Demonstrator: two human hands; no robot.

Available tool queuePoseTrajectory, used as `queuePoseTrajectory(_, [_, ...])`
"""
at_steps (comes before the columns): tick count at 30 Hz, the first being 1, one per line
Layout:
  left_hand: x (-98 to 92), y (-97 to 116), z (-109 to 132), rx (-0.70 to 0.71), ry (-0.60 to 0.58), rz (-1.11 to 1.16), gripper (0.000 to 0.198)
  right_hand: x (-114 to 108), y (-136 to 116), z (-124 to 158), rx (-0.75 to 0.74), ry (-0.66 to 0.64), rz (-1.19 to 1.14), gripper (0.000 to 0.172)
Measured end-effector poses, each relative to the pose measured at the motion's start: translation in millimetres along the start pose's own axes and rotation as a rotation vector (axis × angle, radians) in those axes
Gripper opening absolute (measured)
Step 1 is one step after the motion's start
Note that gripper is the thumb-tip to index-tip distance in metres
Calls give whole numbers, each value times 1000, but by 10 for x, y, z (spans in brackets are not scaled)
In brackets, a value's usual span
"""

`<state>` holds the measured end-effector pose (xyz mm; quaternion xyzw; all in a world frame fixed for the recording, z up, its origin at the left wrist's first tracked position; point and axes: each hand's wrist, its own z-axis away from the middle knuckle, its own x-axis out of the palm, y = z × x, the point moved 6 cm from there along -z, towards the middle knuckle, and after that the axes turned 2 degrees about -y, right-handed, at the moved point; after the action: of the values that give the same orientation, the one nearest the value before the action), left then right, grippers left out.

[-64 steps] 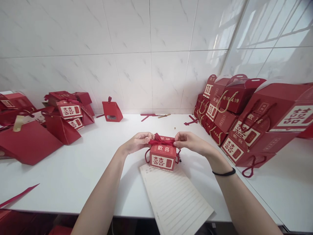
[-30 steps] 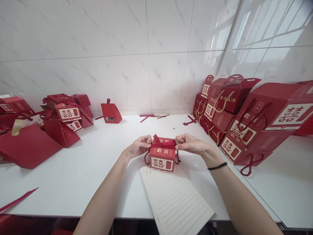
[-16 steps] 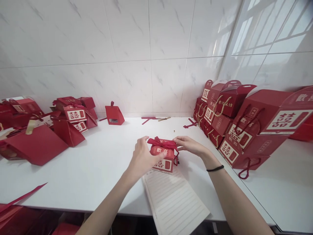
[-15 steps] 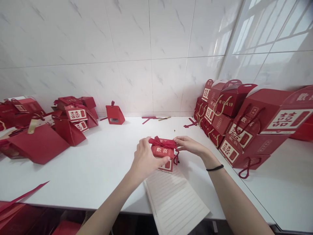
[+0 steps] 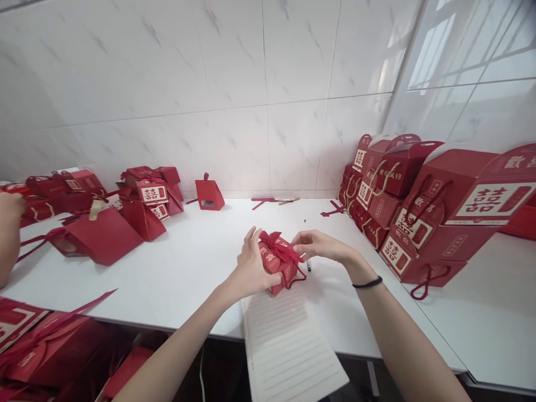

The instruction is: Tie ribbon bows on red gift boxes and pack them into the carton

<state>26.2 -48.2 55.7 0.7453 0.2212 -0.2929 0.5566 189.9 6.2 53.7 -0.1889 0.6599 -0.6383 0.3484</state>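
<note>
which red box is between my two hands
The small box with a ribbon bow, at the far end of the notepad: the left hand grips it, the right hand is at its bow; neither touches another.

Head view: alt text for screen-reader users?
Left hand holds a small red gift box with a ribbon bow; right hand is at the bow. A lined notepad overhangs the near edge of the white table; stacked red gift boxes stand at right, another person's arm at far left.
</note>
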Motion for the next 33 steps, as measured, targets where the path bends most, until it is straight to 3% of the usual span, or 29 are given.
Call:
queuePoseTrajectory(4, [-89, -203, 0, -68, -178, 130, 110, 72, 27, 4, 54, -153, -61, 43])
queuePoseTrajectory(7, [-138, -317, -60, -58, -326, 339, 109, 106, 12, -5, 76, -119, -2, 43])
queuePoseTrajectory(9, [-219, -328, -111, -19, -348, 402, 107, 168, -58, 37, 56, -25, 92, 45])
queuePoseTrajectory(11, [-318, -270, -137, 32, -371, 418, 105, 259, -211, 160, -55, 167, 239, 41])
queuePoseTrajectory(13, [-412, -160, -132, 80, -422, 423, 103, 422, -432, 384, -270, 408, 440, 33])
queuePoseTrajectory(15, [-469, -31, -111, 126, -506, 422, 102, 708, -614, 623, -515, 564, 680, 35])
queuePoseTrajectory(18, [-421, 88, -96, 165, -654, 420, 103, 1119, -634, 757, -699, 641, 980, 38])
queuePoseTrajectory(21, [-220, 18, -72, 94, -723, 397, 99, 1251, -394, 595, -601, 638, 1136, 36])
queuePoseTrajectory(23, [-115, -80, 4, 56, -594, 326, 94, 1218, -208, 481, -529, 648, 1148, 37])
queuePoseTrajectory(25, [-107, -149, 195, 64, -309, 211, 82, 1165, -81, 428, -519, 657, 1116, 35])
queuePoseTrajectory(28, [-184, -204, 774, 69, 192, 82, 56, 1101, -23, 433, -528, 661, 1062, 31])
queuePoseTrajectory(31, [-222, -395, 1475, -112, 608, 115, 49, 1089, -45, 455, -526, 644, 1029, 28])
queuePoseTrajectory(33, [-122, -600, 1783, -327, 597, 250, 49, 1098, -63, 462, -522, 643, 1016, 28])
